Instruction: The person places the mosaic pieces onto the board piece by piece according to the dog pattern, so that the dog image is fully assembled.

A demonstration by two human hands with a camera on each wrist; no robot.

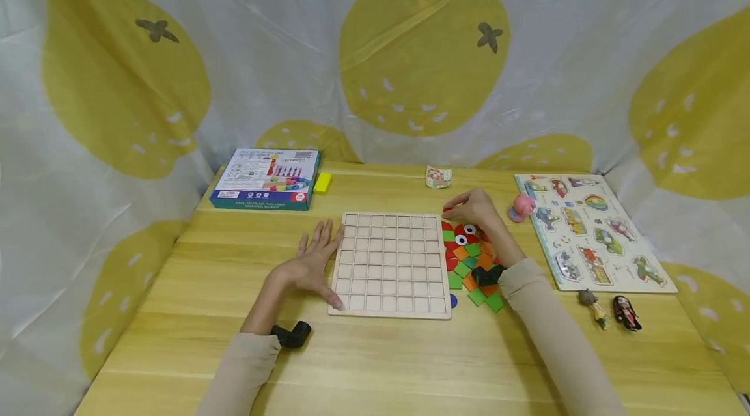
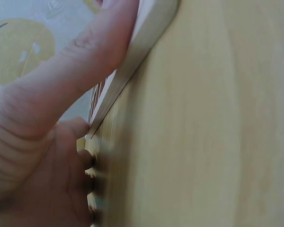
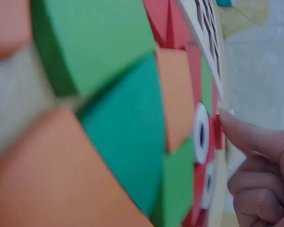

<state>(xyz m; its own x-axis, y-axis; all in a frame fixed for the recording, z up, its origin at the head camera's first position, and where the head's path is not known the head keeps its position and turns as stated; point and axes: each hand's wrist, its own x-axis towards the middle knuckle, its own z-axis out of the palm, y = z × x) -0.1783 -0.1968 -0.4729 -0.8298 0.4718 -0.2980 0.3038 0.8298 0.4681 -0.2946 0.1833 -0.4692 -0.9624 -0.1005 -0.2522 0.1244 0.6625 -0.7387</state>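
A square wooden grid board (image 1: 390, 266) lies flat on the table. My left hand (image 1: 307, 266) has its fingers spread along the board's left side, with the thumb (image 2: 90, 59) touching the edge near the front corner. Beyond the board's back right corner, my right hand (image 1: 473, 209) pinches a small red tile (image 3: 218, 131) between thumb and fingers; the hand partly hides it. Below that hand is a loose pile of green, orange and red tiles (image 1: 461, 269), with two round white eye pieces (image 1: 461, 240) among them.
A boxed bead set (image 1: 263, 178) stands at the back left beside a yellow block (image 1: 323, 183). A small printed card (image 1: 438, 177) lies at the back. To the right are a pink toy (image 1: 523, 206), a picture puzzle board (image 1: 594, 234) and two small figurines (image 1: 627, 313).
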